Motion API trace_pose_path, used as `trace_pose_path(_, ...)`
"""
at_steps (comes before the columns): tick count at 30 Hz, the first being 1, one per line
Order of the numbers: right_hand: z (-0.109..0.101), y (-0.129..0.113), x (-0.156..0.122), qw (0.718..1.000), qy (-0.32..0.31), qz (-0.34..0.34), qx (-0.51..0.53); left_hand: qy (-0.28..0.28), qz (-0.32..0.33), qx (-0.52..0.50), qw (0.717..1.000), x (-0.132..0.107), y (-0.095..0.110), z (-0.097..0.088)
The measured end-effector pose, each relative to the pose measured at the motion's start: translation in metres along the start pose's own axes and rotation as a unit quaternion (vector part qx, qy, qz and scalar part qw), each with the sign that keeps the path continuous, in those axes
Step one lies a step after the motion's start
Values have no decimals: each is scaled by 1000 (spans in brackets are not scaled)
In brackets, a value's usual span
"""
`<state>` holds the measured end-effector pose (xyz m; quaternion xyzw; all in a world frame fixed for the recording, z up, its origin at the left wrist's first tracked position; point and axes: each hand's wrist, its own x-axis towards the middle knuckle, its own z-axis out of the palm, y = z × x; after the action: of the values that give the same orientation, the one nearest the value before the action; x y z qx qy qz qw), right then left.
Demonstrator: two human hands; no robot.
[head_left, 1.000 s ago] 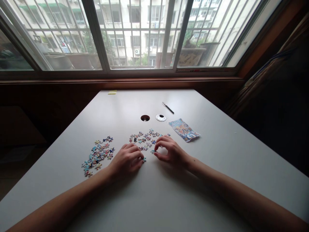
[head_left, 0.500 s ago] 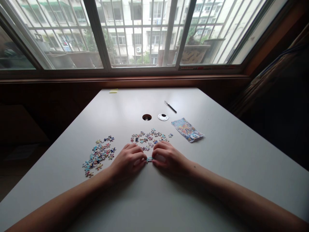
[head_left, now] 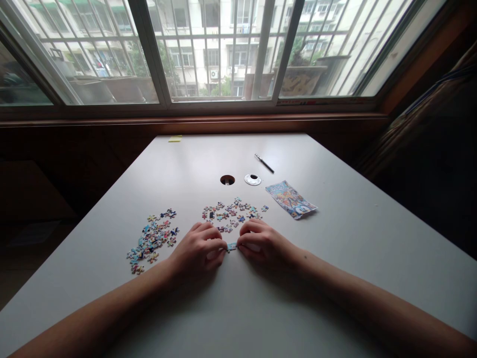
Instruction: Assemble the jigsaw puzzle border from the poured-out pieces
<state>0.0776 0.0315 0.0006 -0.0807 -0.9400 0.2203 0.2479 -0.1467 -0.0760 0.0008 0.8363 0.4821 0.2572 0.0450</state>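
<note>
Between my two hands lie small light-blue jigsaw puzzle pieces (head_left: pixel 231 246), low over the white table. My left hand (head_left: pixel 203 246) pinches their left end with thumb and forefinger. On the other end, the fingers of my right hand (head_left: pixel 263 242) are closed in a pinch too. How many pieces are joined there I cannot make out. Just beyond my hands spreads a loose group of puzzle pieces (head_left: pixel 231 215). A denser pile of puzzle pieces (head_left: pixel 154 238) lies left of my left hand.
A colourful picture sheet (head_left: pixel 290 199) lies to the right, with a pen (head_left: pixel 264 163) behind it. The white table (head_left: pixel 335 238) has a round hole (head_left: pixel 227 180) and, beside it, a silvery ring-shaped cover (head_left: pixel 252 179). Yellow sticky notes (head_left: pixel 175 138) sit near the far edge, below a barred window.
My right hand has shifted slightly to the right, and more of the light-blue pieces shows between my fingertips. Both hands keep their pinch. The view has tilted very slightly.
</note>
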Motion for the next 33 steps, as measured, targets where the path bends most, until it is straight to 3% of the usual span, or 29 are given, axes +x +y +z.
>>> trace_pose_path(9, -3, 0, 0, 998, -58, -31, -17, -5, 0, -7, 1000, 3, 2, 0)
trace_pose_path(21, -1, 6, -4, 996, -66, -60, -23, -15, 55, -76, 995, 0, 0, -2)
trace_pose_path(28, -2, 10, -2, 998, 53, 21, -29, -8, 48, -77, 996, 1, 3, -2)
trace_pose_path(33, -21, 27, 5, 985, 92, 119, -89, 2, 52, -82, 995, 2, 3, -1)
